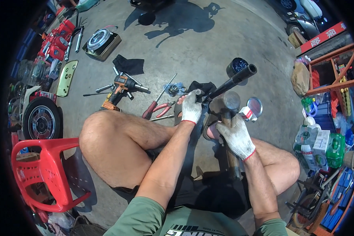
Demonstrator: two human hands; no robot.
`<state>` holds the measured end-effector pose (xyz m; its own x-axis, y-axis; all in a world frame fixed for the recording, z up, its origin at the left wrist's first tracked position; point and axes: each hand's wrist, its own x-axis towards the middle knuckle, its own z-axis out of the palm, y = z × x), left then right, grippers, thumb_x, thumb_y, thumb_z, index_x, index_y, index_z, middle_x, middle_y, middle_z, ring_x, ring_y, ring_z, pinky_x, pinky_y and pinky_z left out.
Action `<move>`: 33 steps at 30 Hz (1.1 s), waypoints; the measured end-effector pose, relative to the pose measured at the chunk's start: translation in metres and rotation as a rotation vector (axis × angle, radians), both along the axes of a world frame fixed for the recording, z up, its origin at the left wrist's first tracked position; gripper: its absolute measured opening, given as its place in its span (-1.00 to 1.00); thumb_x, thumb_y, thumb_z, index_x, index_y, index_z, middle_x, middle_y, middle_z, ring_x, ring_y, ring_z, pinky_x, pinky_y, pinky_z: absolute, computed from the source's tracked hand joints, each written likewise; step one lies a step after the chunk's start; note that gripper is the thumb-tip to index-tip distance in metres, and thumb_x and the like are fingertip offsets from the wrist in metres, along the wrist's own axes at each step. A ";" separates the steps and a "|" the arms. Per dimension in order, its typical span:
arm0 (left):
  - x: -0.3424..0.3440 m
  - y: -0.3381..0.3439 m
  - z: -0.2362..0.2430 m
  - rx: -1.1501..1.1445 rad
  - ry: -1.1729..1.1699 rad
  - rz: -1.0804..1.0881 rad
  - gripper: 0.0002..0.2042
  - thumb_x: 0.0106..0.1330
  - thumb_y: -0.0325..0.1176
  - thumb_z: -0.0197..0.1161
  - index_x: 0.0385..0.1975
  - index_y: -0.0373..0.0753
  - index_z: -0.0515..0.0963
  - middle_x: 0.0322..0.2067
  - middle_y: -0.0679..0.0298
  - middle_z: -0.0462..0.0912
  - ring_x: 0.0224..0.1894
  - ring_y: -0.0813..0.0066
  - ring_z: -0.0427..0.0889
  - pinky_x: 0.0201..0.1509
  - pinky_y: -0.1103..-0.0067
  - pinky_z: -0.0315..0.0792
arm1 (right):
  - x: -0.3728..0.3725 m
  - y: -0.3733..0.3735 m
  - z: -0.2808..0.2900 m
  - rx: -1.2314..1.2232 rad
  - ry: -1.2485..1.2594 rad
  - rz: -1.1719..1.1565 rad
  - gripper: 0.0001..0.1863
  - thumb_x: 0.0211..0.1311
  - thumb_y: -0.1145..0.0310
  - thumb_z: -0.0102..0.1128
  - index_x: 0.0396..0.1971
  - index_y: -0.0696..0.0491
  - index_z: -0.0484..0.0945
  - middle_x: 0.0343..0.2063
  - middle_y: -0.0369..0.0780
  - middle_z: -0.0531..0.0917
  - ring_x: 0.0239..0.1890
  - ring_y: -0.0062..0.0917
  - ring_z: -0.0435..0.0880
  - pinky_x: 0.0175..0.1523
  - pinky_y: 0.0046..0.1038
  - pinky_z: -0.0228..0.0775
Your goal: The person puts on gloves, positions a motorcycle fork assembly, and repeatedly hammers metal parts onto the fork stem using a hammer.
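Observation:
My left hand [192,107], in a white knit glove with a red cuff, is closed at the lower end of a long black metal tube [233,81]. The tube slants up to the right, its hollow end uppermost. What lies under my left fingers is partly hidden. My right hand [237,136], gloved the same way, grips the handle [233,163] of a hammer. Its big worn head [226,102] is up, beside the tube's lower part; I cannot tell whether they touch. A black cloth [201,87] lies just beyond my left hand.
Near my left knee lie a cordless impact wrench [121,87], a screwdriver [155,106], red-handled pliers [164,109] and a small bearing-like part [173,90]. A tub of dark blue grease [237,67] stands beyond the tube. A red plastic chair [47,169] and a wheel [42,120] are at left.

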<state>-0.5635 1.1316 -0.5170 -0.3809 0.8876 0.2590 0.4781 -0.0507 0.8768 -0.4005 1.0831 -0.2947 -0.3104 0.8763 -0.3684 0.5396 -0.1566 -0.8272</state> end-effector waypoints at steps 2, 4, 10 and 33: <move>0.010 -0.001 0.005 -0.023 0.035 0.011 -0.69 0.16 -0.49 0.27 -0.07 -0.16 0.60 -0.22 0.02 0.69 -0.10 -0.04 0.64 0.05 0.17 0.44 | 0.003 0.008 -0.002 0.165 -0.040 0.107 -0.78 0.24 0.32 0.23 -0.31 0.20 0.53 -0.49 -0.12 0.63 -0.41 -0.38 0.67 -0.28 -0.33 0.51; 0.021 -0.001 0.016 -0.018 0.118 0.034 -0.69 0.11 -0.56 0.27 -0.10 -0.22 0.60 -0.20 0.08 0.69 -0.10 0.03 0.65 0.01 0.30 0.48 | 0.004 0.022 0.006 0.449 -0.138 0.283 -0.74 0.25 0.31 0.26 -0.24 0.20 0.52 -0.40 -0.05 0.63 -0.34 -0.26 0.68 -0.23 -0.29 0.53; 0.024 0.014 -0.019 -0.006 0.180 -0.054 -0.72 0.16 -0.56 0.21 -0.11 -0.22 0.60 -0.22 0.07 0.68 -0.12 0.03 0.64 -0.01 0.28 0.45 | -0.041 0.045 0.060 0.533 -0.014 0.196 -0.65 0.23 0.34 0.32 -0.10 0.23 0.50 -0.29 0.09 0.63 -0.21 -0.10 0.71 -0.16 -0.23 0.56; -0.001 0.014 0.011 -0.190 0.005 0.112 -0.72 0.22 -0.29 0.41 -0.18 -0.32 0.59 -0.25 -0.13 0.68 -0.14 -0.15 0.66 -0.08 0.15 0.49 | 0.050 -0.072 -0.048 -0.393 0.419 -0.471 -0.79 0.30 0.38 0.29 -0.16 0.10 0.50 -0.50 -0.28 0.56 -0.65 -0.55 0.57 -0.57 -0.50 0.45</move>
<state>-0.5650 1.1457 -0.5057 -0.4791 0.8728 0.0937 0.4760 0.1686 0.8632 -0.3510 1.0108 -0.3432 -0.1175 0.7790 -0.6159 -0.0062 -0.6208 -0.7840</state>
